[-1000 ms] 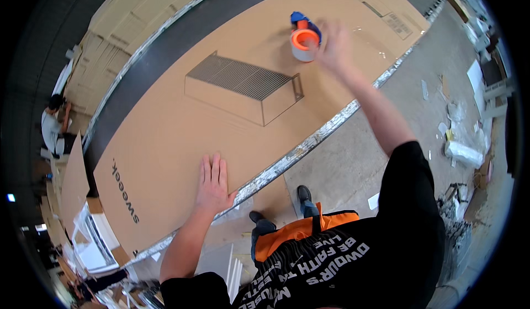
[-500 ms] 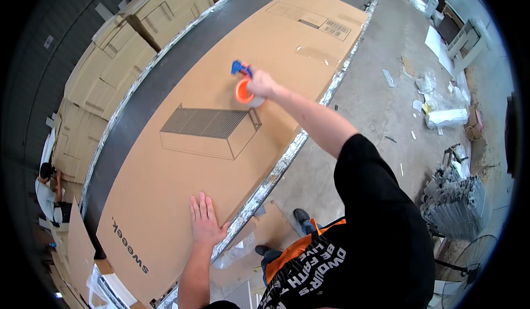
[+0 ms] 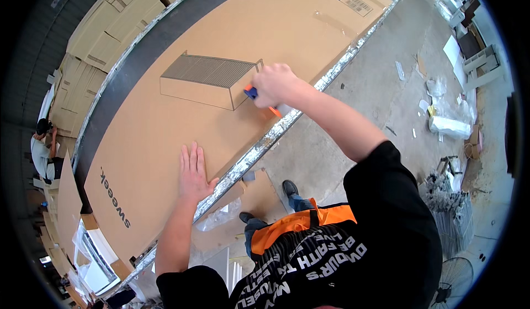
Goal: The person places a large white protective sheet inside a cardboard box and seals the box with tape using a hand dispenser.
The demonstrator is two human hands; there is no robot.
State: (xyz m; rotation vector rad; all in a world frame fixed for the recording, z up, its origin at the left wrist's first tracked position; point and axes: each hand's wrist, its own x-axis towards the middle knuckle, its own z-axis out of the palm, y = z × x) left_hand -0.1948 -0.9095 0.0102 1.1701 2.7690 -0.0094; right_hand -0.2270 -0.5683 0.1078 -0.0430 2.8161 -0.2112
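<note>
A large flat cardboard box [image 3: 160, 138] lies on a long conveyor, with a line drawing of a slatted piece of furniture printed on its top. My left hand [image 3: 194, 175] rests flat on the cardboard near the box's near edge, fingers stretched out. My right hand [image 3: 274, 86] is closed around a tape dispenser [image 3: 251, 92] with blue and orange parts. It is beside the printed drawing, close to the near edge of the box. The fist hides most of the dispenser and its tape roll. A strip of clear tape [image 3: 334, 24] shows farther along the top.
A pale, worn metal rail [image 3: 251, 162] edges the conveyor on my side. Stacked cartons [image 3: 113, 24] stand beyond it. Plastic wrap [image 3: 450, 122] and scraps litter the concrete floor at right, near a fan [image 3: 452, 281]. Another person [image 3: 44, 149] stands far left.
My right hand has brought the tape dispenser toward me, to the box's near edge, and turned it. My left hand stays flat on the cardboard. The whole view has shifted.
</note>
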